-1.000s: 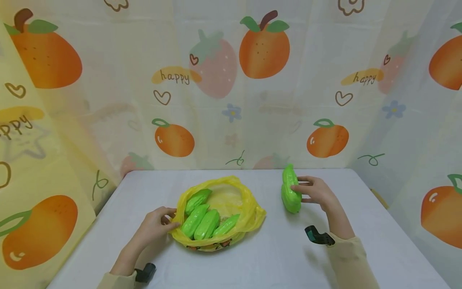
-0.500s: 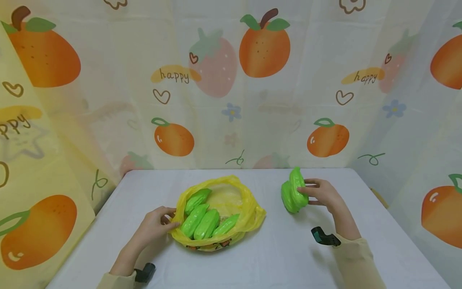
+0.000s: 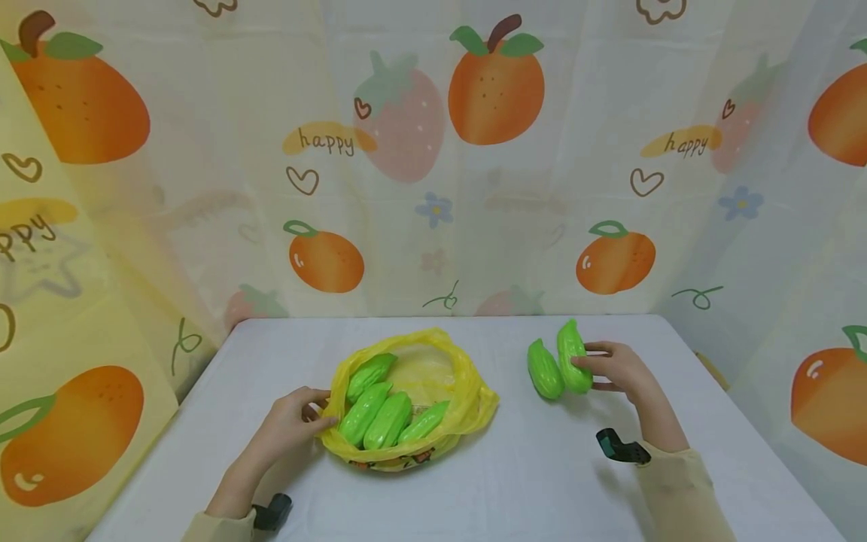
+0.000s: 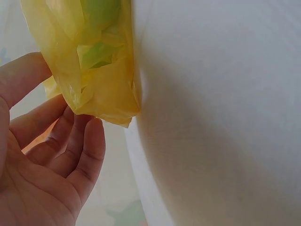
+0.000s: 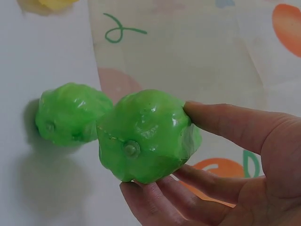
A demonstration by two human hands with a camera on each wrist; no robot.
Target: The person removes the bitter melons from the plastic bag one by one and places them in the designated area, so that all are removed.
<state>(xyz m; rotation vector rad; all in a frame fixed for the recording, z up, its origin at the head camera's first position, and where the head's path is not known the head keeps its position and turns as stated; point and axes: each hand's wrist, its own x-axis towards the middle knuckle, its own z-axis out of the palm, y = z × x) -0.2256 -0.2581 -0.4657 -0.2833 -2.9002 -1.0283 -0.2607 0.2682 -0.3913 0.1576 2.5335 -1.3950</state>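
In the head view my right hand (image 3: 619, 370) pinches a glossy green bitter melon (image 3: 573, 352) by its right side, thumb and fingertips on opposite faces. The right wrist view shows that held bitter melon (image 5: 146, 134) end-on, with a small round nub. Just left of it, a second bitter melon (image 3: 543, 370) lies on the table. My left hand (image 3: 290, 423) holds the left rim of a yellow plastic bag (image 3: 469, 403), which is spread open. Inside the bag are several more bitter melons (image 3: 387, 421). In the left wrist view the thin bag (image 4: 106, 89) hangs between thumb and fingers.
Everything stands on a white-covered table (image 3: 515, 489). A curtain (image 3: 406, 218) printed with fruit rises behind the table's back edge and on both sides. Each wrist carries a small dark camera, such as the right one (image 3: 622, 447).
My right hand has moved to the right with its bitter melon, which first overlapped the other one and now stands apart from it. The left hand and the bag stay put.
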